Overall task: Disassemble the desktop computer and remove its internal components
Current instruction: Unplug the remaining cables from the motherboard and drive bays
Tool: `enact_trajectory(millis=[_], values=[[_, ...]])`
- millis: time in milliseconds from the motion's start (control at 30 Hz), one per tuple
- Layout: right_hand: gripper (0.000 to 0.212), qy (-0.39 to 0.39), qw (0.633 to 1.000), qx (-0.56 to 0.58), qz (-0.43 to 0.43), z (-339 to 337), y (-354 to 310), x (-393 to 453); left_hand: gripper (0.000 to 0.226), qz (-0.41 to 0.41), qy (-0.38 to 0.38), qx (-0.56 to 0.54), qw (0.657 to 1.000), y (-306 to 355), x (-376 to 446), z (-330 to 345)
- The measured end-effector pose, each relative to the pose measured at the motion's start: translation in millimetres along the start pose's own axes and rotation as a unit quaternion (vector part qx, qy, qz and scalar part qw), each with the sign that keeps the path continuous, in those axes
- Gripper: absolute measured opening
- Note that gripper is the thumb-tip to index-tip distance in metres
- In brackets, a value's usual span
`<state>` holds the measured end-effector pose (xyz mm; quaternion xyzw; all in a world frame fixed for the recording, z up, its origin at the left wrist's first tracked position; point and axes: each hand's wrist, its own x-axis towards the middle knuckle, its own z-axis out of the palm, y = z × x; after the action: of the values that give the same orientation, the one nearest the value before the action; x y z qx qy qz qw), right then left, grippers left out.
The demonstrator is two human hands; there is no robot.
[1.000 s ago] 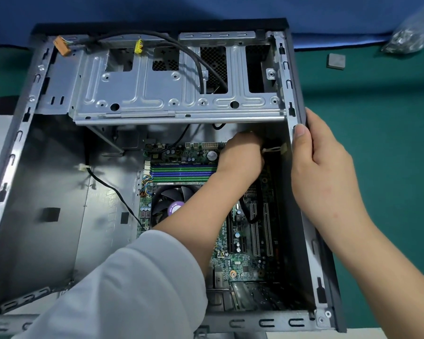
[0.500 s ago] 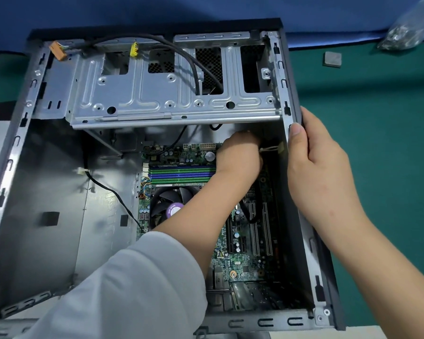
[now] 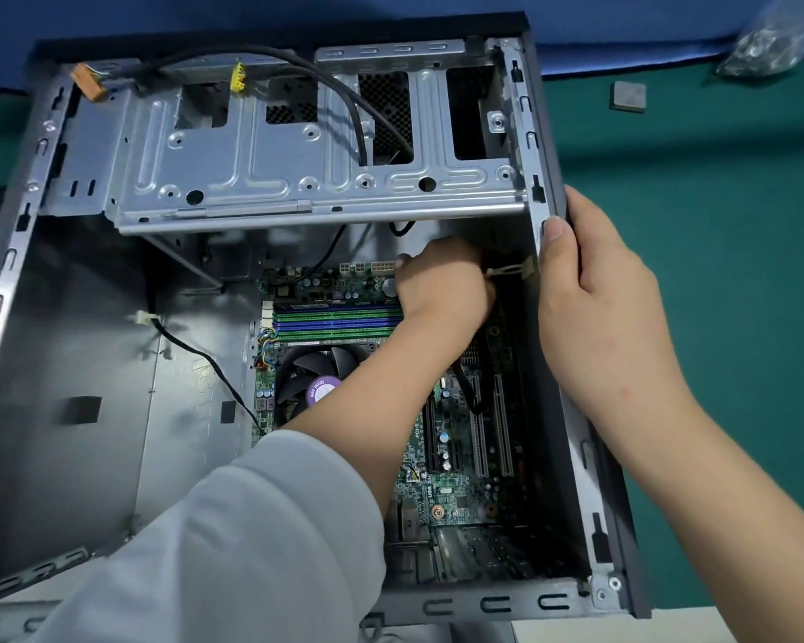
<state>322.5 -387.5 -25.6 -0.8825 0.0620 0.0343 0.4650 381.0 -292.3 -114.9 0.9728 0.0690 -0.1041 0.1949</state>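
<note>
Left hand [image 3: 442, 285] curled, deep in case [image 3: 553, 178], grip unclear; right hand [image 3: 595, 290] clasps case wall.

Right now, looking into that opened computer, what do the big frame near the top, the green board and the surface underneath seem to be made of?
The drive cage looks like bare stamped sheet steel: dull silver, pressed ribs, punched holes. The motherboard looks like green lacquered circuit board, with glossy plastic slots. The green surface looks like a matte mat, perhaps rubber or cloth; I cannot tell which.
</note>
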Motion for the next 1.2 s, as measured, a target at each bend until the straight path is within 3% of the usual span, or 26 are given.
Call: enact_trajectory(millis=[100, 267, 467, 633, 900, 1033, 1200], values=[[0.034, 0.0, 1.0, -0.004, -0.001, -0.2, 0.0, -0.2, 0.025, -0.025, -0.009, -0.01, 1.0, 2.1, 1.0, -1.4], [0.036, -0.001, 1.0, -0.014, -0.002, 0.1, -1.0, -0.9, 0.016, 0.083, 0.013, 0.045, 0.995, 0.7, -4.1, -4.6], [0.036, -0.001, 1.0, -0.02, -0.005, 0.1, -0.4, 0.7, 0.021, -0.01, -0.017, -0.003, 1.0, 0.2, 0.6, -2.3], [0.035, 0.001, 1.0, -0.03, -0.007, -0.5, -2.6, -0.7, 0.012, 0.072, 0.019, 0.019, 0.997, 1.0, -8.5, -1.3], [0.036, 0.0, 0.998, -0.061, -0.009, 0.5, -3.4, -0.6, 0.018, 0.045, 0.039, 0.033, 0.998, -2.6, -1.6, 1.2], [0.036, 0.005, 0.998, -0.06, -0.005, 0.6, -2.9, -1.4, 0.019, 0.081, 0.015, 0.025, 0.996, -3.6, -1.2, 2.4], [0.035, 0.004, 0.998, -0.056, -0.005, 0.6, -3.8, -1.9, 0.022, 0.11, 0.049, 0.065, 0.991, -5.2, 1.1, 2.8]])
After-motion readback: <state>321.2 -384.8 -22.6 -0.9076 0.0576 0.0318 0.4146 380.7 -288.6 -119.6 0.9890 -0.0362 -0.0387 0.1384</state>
